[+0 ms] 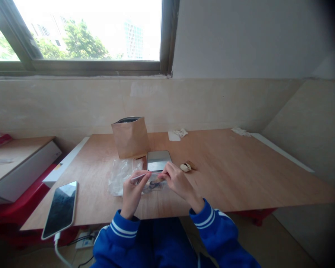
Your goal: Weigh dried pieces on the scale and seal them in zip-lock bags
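Between my two hands is a small clear zip bag (155, 184) with a pinkish strip along its top edge and some dark and tan bits inside. My left hand (131, 192) pinches the left end of that top edge. At the other end, the fingers of my right hand (179, 183) are closed on the strip. Just beyond the hands lies a flat silver-topped slab (158, 159), which looks like a small scale. More clear plastic bags (117, 178) lie under and beside my left hand.
A brown kraft pouch (130, 138) stands with its top open behind the plastic bags. Right of the silver slab are a pale piece with a dark slit (185, 168) and a brown piece. A phone (60, 209) with a cable overhangs the table's front left edge. Crumpled tissue (181, 133) lies farther back.
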`<act>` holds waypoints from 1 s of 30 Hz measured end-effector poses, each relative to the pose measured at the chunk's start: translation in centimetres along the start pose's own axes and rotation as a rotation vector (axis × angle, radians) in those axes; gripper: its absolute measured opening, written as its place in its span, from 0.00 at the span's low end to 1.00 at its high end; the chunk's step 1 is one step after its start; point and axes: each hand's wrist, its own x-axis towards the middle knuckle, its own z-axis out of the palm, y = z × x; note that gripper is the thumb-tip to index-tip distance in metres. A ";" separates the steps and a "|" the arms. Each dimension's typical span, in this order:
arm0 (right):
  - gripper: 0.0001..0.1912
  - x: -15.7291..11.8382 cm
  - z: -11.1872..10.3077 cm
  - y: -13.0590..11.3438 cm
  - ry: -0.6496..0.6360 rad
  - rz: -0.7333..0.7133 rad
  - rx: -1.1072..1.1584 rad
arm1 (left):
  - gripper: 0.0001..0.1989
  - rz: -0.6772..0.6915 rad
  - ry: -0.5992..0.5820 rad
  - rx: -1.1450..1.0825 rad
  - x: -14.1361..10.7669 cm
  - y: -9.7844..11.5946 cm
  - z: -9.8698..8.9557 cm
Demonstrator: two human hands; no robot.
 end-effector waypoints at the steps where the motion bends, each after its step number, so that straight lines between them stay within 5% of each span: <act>1: 0.10 0.0 0.0 0.0 0.002 0.001 0.000 | 0.11 -0.001 -0.001 0.000 0.0 0.0 0.0; 11: 0.09 -0.1 -1.8 0.2 -0.085 0.031 0.206 | 0.12 -0.023 0.003 -0.013 0.0 0.3 -0.1; 16: 0.05 -0.4 -2.0 0.3 -0.022 0.092 0.258 | 0.12 -0.011 -0.008 -0.014 -0.1 0.4 -0.1; 30: 0.09 -0.3 -1.1 0.4 0.108 0.016 0.021 | 0.12 -0.015 -0.025 -0.049 -0.1 0.6 0.3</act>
